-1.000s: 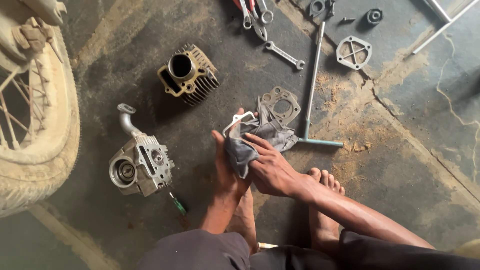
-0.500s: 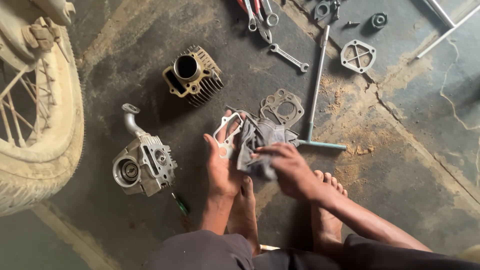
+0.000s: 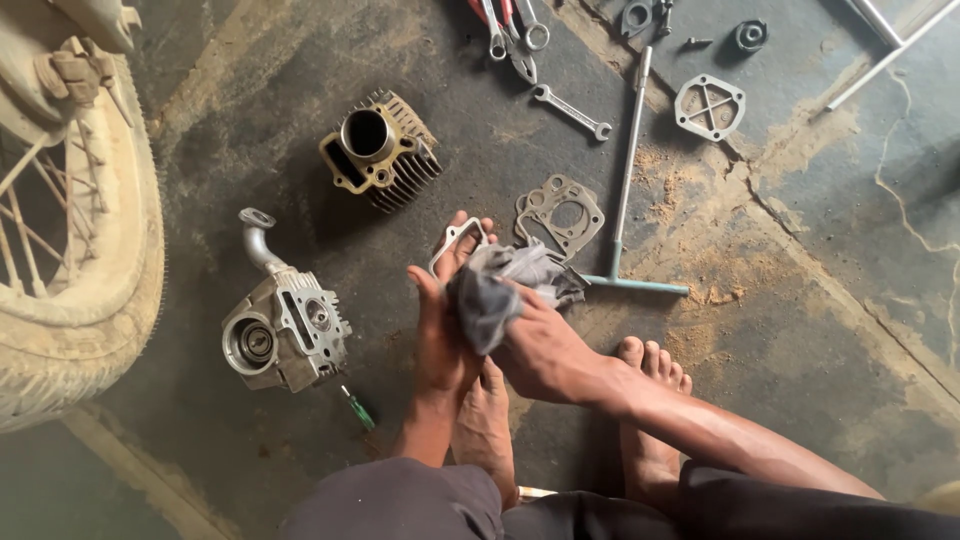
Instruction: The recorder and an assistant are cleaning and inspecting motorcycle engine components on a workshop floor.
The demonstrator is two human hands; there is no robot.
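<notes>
- The left hand [image 3: 440,320] is holding a thin pale gasket [image 3: 455,245] flat on its open palm, just above the bare feet [image 3: 490,420].
- The right hand [image 3: 545,350] is closing around a grey rag [image 3: 495,295], pressing it onto the gasket.
- The gasket is looking light, flimsy and easy to tear; supporting it from beneath seems safest. The rag is soft.
- A cylinder head [image 3: 285,335] is lying near on the left, a flat gasket [image 3: 560,210] and T-handle wrench [image 3: 625,190] just beyond.
- The finned cylinder [image 3: 380,150] and spanners [image 3: 570,110] are sitting farther off, leaving bare floor [image 3: 800,330] on the right.
</notes>
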